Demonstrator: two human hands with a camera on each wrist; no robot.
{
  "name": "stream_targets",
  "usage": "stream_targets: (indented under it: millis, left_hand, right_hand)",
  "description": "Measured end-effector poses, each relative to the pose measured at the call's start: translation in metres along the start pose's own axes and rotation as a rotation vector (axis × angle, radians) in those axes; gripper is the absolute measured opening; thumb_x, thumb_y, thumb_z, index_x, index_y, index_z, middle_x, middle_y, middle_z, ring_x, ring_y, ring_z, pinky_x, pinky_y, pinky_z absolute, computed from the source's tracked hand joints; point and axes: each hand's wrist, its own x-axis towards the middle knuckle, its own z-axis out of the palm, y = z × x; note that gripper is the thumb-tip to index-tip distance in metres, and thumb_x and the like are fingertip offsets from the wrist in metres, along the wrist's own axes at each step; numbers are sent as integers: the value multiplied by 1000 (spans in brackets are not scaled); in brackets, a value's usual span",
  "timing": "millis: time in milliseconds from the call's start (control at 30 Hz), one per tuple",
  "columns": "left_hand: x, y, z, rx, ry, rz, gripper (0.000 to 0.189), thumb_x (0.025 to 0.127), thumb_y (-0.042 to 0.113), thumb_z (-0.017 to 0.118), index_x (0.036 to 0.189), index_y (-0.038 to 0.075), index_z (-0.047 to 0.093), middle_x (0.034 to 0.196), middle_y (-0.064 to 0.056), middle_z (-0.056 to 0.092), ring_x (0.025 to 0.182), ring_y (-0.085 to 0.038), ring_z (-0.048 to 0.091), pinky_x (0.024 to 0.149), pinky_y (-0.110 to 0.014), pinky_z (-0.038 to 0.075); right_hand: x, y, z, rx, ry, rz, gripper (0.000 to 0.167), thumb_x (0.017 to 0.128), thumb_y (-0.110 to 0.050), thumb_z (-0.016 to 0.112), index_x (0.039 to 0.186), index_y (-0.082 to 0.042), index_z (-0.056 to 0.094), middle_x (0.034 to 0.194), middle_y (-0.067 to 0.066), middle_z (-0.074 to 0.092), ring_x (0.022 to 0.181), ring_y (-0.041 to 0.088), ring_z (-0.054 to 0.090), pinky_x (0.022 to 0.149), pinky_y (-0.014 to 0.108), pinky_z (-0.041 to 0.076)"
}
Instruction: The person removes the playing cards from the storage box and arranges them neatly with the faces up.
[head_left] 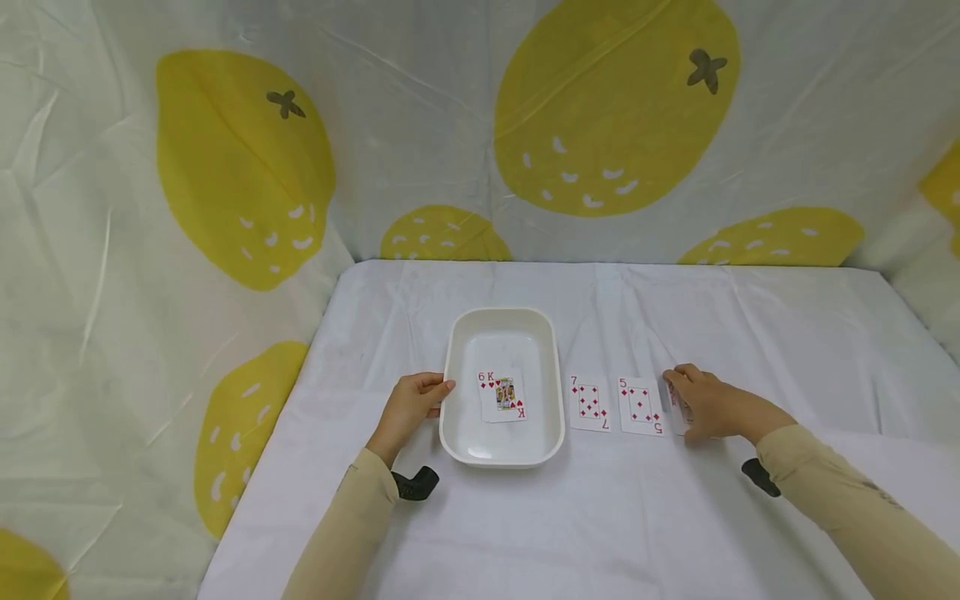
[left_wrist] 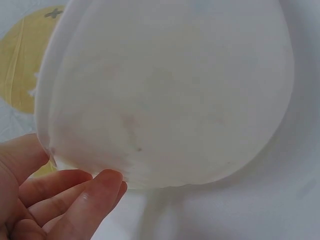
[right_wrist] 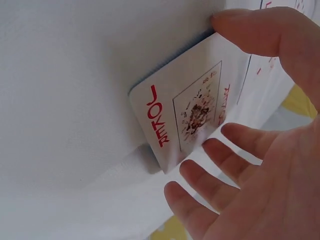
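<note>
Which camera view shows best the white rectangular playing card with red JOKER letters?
The right wrist view: the JOKER card shows its red lettering and framed picture up close. In the head view, the bare right hand covers much of it. The left wrist view does not show it.

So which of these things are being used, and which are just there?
Likely in use:
white tray, its rim in the left hand
king of hearts, overlapping a six in the tray
seven of diamonds and five of diamonds, to the tray's right
joker, at the right hand

Likely just there:
white cloth underneath
lemon-print sheet hanging behind
</note>
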Motion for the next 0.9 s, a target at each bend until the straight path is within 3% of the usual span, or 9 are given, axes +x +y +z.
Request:
stream_targets:
  millis: [367,600,900]
  left_hand:
    - [-1,-1,-1,-24,1,1,31,84,19,65,107,-2,62,98,-16,65,84,-26,63,66,-31,54]
    - [0,0,-1,-25,-4,10,30,84,19,64,106,-2,63,97,-15,65,82,-22,64,66,-31,54]
    - [1,-1,-1,-24,0,-2,30,84,18,65,106,-2,63,97,-14,65,81,-23,63,65,-31,54]
  right_hand:
    - [10,-19,-26,-15,64,-12,84,74,-31,73,131,10,28,131,31,31,115,49,33,92,59,31]
    - [24,-55,-51,4,100,-74,82,80,-38,66,133,10,27,134,30,31,121,45,29,98,55,26]
    - [60,-111,-65,21,135,-194,80,79,-36,67,135,7,30,136,23,34,123,37,32,100,49,28]
